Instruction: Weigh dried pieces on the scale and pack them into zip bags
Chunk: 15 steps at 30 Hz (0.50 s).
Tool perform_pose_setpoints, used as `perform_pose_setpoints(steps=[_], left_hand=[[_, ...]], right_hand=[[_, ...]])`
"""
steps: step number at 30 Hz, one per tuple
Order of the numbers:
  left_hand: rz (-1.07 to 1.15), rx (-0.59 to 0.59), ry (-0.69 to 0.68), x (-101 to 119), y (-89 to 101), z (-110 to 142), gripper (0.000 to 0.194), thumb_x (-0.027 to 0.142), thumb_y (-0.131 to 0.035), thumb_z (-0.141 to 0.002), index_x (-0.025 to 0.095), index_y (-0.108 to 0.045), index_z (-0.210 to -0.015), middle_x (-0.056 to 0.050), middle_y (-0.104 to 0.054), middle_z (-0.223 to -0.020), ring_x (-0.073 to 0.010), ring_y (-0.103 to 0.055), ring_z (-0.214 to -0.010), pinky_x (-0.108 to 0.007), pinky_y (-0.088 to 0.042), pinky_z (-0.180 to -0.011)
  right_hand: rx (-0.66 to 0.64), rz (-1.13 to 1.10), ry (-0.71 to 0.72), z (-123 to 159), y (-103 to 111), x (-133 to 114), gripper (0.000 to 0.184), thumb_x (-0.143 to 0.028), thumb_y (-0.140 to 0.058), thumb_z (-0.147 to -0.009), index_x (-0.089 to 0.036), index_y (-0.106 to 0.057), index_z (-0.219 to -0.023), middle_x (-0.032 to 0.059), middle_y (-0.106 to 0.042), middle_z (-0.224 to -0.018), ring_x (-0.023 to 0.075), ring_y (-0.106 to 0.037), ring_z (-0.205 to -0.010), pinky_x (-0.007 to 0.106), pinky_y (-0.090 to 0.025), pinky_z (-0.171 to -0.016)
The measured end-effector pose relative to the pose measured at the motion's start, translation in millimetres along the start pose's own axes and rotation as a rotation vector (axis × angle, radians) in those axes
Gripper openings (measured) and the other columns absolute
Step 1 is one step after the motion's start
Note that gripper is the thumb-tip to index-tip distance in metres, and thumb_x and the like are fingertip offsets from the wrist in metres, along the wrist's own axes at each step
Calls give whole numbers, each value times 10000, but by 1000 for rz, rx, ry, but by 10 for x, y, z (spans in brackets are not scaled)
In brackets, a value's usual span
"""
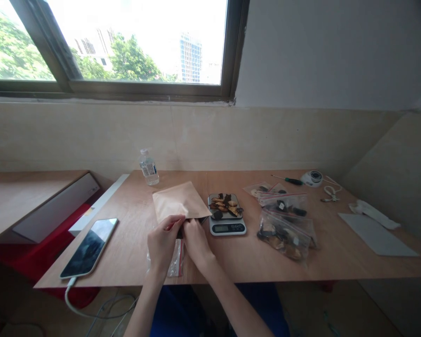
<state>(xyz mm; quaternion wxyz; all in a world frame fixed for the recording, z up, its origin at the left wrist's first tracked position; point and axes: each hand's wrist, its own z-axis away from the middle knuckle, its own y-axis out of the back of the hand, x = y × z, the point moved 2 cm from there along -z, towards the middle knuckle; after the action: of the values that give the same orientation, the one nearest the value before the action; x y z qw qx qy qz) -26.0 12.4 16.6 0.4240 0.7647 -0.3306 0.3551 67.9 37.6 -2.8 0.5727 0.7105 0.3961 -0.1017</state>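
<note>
Paper bag (180,200): just beyond both hands, near edge at the fingers. Left hand (164,238) pinches that edge; right hand (195,239) curled against it, fingertips hidden, can't tell grip. Scale (228,229) with dried pieces (226,205): right of right hand.

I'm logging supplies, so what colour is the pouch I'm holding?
The kraft-paper pouch is plain light brown; the head view shows it best.
</note>
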Motion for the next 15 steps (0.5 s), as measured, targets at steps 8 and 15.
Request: perform_pose_setpoints(steps=[8,15], left_hand=[[-9,22,22,-8,14,-116,153,369,-601,-763,266,-706,-804,47,-719,-769,-150,-672,-719,-207,-499,-646],[-4,49,58,-5,80,-198,159,385,-626,-733,261,-712,-784,42,-718,-746,-163,-670,-707,-222,-493,-642]], right_hand=[[213,-297,86,392,410,165,240,-232,-487,-901,-233,-619,-1102,45,-638,-1028,175,-576,-986,318,-469,-885],[419,-165,14,422,675,1059,224,-274,-495,-891,-233,-666,-1030,59,-680,-981,201,-580,-960,374,-465,-874]])
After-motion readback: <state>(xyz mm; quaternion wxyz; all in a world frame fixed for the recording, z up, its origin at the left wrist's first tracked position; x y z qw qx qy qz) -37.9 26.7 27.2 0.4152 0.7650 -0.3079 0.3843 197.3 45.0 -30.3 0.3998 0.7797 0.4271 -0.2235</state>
